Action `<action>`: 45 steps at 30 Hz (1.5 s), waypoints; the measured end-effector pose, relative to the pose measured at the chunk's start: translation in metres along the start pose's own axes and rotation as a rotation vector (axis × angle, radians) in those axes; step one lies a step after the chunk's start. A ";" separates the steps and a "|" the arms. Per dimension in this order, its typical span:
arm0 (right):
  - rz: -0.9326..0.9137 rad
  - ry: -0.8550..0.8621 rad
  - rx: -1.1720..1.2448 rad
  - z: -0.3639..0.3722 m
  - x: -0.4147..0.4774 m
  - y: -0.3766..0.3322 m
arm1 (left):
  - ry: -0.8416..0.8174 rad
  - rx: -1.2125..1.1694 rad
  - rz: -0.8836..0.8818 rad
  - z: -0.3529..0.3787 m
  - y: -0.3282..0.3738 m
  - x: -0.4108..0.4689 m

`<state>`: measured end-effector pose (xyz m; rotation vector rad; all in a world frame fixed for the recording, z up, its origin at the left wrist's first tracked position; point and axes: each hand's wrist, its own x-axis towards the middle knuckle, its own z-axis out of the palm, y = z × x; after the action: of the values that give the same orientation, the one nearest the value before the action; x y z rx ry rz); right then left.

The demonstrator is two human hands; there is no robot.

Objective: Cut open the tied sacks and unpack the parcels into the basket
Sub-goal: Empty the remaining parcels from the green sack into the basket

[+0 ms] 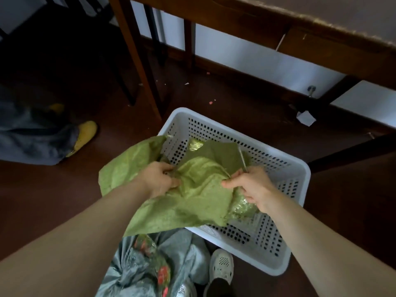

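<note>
A green woven sack [192,196] lies crumpled over the near-left rim of a white perforated plastic basket [278,166] on the floor. My left hand [159,179] grips a fold of the sack at its left side. My right hand [250,185] pinches the sack's right side and also holds a thin metal blade [242,157] that points up and away. A shiny green-gold parcel [243,207] shows under the sack below my right hand. Another gold patch [196,144] peeks out inside the basket at the back.
A grey tied sack [137,266] with red and green contents showing lies at my feet beside my white shoe [221,266]. A wooden table's legs [137,56] stand behind the basket. Another person's yellow shoe [85,136] and a grey trouser leg are at the left. Paper scraps dot the brown floor.
</note>
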<state>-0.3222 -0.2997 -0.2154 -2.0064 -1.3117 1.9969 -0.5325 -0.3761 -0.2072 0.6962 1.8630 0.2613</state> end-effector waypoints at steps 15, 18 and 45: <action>-0.057 0.205 -1.046 0.060 0.116 0.000 | -0.535 0.175 -0.181 0.039 -0.052 0.009; 0.002 0.153 -1.100 0.059 0.126 0.026 | -0.589 0.218 -0.255 0.036 -0.059 0.011; -0.605 0.595 0.513 -0.001 0.007 -0.023 | 0.171 -1.453 0.099 -0.050 0.102 0.015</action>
<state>-0.3345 -0.2802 -0.2080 -1.5255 -0.9688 1.1740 -0.5471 -0.2788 -0.1491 -0.2686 1.2847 1.5489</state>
